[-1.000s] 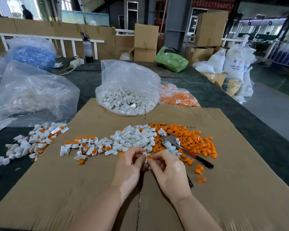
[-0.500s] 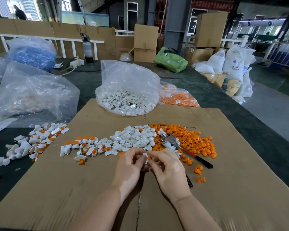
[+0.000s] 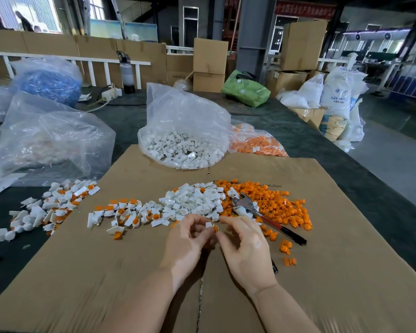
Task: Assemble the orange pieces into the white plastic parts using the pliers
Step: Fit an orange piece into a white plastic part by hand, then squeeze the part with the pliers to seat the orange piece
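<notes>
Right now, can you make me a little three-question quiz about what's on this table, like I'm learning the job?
1. True or false: the pliers are being held.
2. Which loose pile lies farther right on the cardboard: A) white parts B) orange pieces?
3. Fill in: the left hand and right hand pinch a white part with an ____ piece between them.

Key: 1 false, they lie on the pile. 2 B. 3 orange.
</notes>
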